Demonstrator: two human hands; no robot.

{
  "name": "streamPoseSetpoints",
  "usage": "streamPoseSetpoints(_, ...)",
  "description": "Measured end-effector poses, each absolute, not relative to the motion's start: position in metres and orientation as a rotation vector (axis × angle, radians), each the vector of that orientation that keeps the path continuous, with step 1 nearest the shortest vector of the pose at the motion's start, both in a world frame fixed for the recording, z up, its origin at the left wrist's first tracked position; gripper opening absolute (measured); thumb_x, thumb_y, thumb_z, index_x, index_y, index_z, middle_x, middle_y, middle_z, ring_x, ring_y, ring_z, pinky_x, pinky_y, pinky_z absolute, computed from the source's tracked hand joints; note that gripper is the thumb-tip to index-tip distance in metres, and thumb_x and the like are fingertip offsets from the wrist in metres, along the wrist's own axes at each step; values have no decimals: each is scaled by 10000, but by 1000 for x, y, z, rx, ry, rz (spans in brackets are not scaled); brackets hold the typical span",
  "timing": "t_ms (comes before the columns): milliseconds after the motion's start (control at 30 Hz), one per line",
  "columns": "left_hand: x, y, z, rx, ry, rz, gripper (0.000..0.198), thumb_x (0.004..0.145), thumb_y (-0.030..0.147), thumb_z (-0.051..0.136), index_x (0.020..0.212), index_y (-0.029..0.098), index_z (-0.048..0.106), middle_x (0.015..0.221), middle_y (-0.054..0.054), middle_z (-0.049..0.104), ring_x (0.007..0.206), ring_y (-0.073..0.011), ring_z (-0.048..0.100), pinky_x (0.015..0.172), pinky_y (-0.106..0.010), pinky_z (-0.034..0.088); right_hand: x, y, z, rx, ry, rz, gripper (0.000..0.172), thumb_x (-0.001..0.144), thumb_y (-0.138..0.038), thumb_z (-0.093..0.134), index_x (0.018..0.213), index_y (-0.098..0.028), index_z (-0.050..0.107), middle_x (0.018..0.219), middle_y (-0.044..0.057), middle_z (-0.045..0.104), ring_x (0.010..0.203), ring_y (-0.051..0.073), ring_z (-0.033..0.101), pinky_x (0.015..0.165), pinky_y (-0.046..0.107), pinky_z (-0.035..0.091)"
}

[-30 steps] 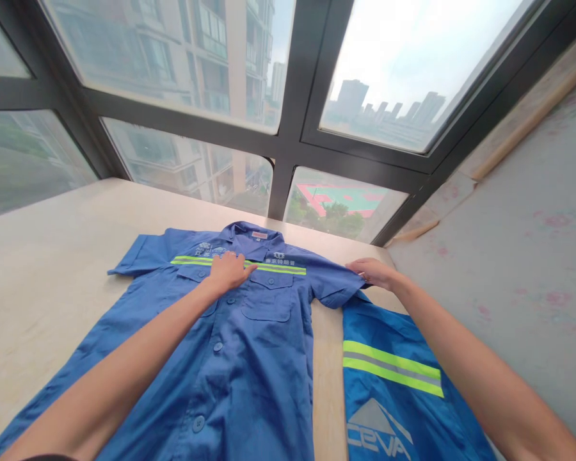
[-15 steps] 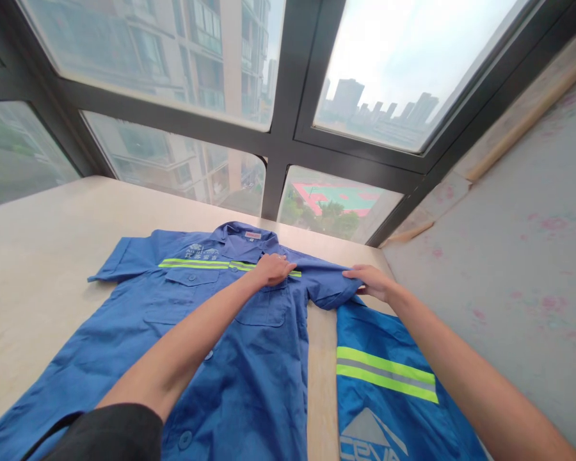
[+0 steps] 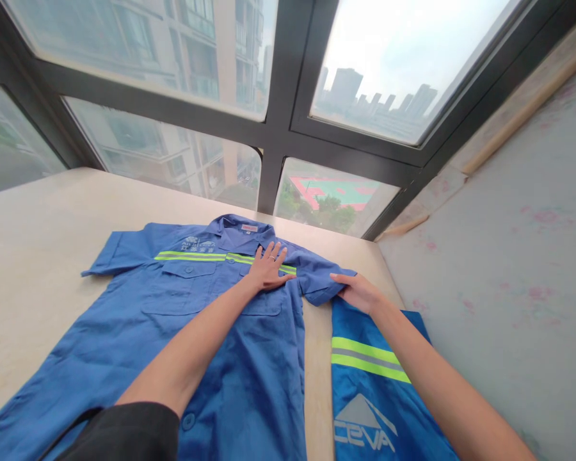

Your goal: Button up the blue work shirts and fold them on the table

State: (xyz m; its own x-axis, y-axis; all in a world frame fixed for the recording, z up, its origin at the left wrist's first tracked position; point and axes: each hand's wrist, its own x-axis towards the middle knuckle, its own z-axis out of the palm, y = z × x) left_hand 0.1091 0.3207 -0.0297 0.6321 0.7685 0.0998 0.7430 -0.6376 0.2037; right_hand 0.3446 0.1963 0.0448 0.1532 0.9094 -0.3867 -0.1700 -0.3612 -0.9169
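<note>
A blue short-sleeved work shirt [image 3: 187,320] with a yellow-green reflective stripe lies face up on a pale wooden table [image 3: 38,243], collar toward the window. My left hand [image 3: 267,269] rests flat on its right chest with fingers spread, a ring on one finger. My right hand [image 3: 358,291] pinches the hem of the shirt's right sleeve [image 3: 319,278]. A second, brighter blue garment [image 3: 369,390] with a reflective band and a white "CEVA" logo lies under my right forearm.
Large dark-framed windows [image 3: 278,137] rise just behind the table's far edge. A pale wall with faint pink marks [image 3: 509,256] closes in on the right. Bare tabletop stretches to the left of the shirt.
My left hand slid rightward across the chest from the shirt's middle to its right side. My right hand drew the sleeve hem inward to the left, bunching it slightly.
</note>
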Motion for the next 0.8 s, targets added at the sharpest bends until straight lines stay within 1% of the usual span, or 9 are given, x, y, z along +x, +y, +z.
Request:
streamPoseSetpoints(100, 103, 312, -27, 2705, 1245, 339, 851, 896, 683, 365, 1541, 138, 260, 1611, -161, 219, 1504, -317, 127, 1196, -544, 130, 346, 195, 41, -1506, -674, 1318, 225, 683, -169, 757, 897, -173, 686, 906, 69, 747, 813, 210, 704, 746, 346, 604)
streamPoseSetpoints(200, 96, 301, -25, 2712, 1247, 478, 817, 935, 640, 327, 1525, 77, 278, 1601, -187, 236, 1503, -301, 146, 1207, -470, 154, 355, 195, 44, -1563, -647, 1154, 209, 652, -136, 764, 841, -166, 681, 807, 50, 738, 686, 187, 677, 649, 334, 600)
streamPoseSetpoints(267, 92, 294, -26, 2725, 1232, 520, 810, 936, 627, 348, 1519, 67, 289, 1598, -194, 241, 1501, -304, 151, 1207, -461, 158, 363, 196, 47, -1586, -692, 1023, 198, 642, -141, 777, 815, -162, 681, 769, 35, 728, 653, 169, 661, 637, 314, 591)
streamPoseSetpoints(400, 87, 286, -28, 2708, 1289, 492, 806, 925, 637, 365, 1528, 108, 286, 1601, -179, 242, 1499, -308, 158, 1202, -482, 161, 369, 200, 55, -1548, -733, 851, 161, 677, -169, 777, 809, -156, 686, 756, 24, 720, 660, 143, 656, 671, 270, 581)
streamPoseSetpoints(467, 87, 281, -28, 2679, 1391, 476, 795, 926, 631, 363, 1529, 119, 291, 1605, -182, 223, 1498, -324, 155, 1196, -508, 155, 365, 199, 60, -1492, -646, 924, 114, 725, -186, 749, 808, -165, 673, 772, 36, 726, 695, 148, 671, 690, 259, 587)
streamPoseSetpoints(567, 87, 273, -26, 2678, 1495, 467, 746, 931, 598, 375, 1514, 133, 334, 1601, -181, 234, 1496, -338, 155, 1190, -545, 133, 351, 190, 66, -1486, -596, 1224, 80, 800, -231, 696, 845, -171, 668, 810, 63, 736, 741, 163, 689, 686, 257, 597)
streamPoseSetpoints(667, 86, 263, -25, 2769, 1376, 426, 700, 947, 553, 377, 1479, 99, 396, 1564, -196, 323, 1487, -324, 199, 1197, -511, 148, 337, 173, 68, -1587, -695, 1454, 208, 790, -221, 715, 989, -182, 666, 850, 49, 741, 699, 158, 688, 621, 265, 597)
streamPoseSetpoints(733, 84, 259, -26, 2804, 1279, 366, 664, 965, 521, 354, 1459, 84, 429, 1543, -199, 364, 1474, -316, 245, 1193, -479, 186, 332, 164, 69, -1689, -764, 1463, 257, 744, -190, 748, 982, -183, 652, 747, 21, 718, 572, 139, 647, 509, 246, 564)
streamPoseSetpoints(800, 83, 257, -27, 2790, 1255, 313, 648, 974, 519, 328, 1460, 104, 434, 1547, -185, 363, 1463, -309, 274, 1189, -468, 204, 329, 160, 73, -1768, -795, 1370, 187, 720, -169, 746, 862, -168, 625, 579, -13, 637, 440, 113, 564, 379, 200, 467)
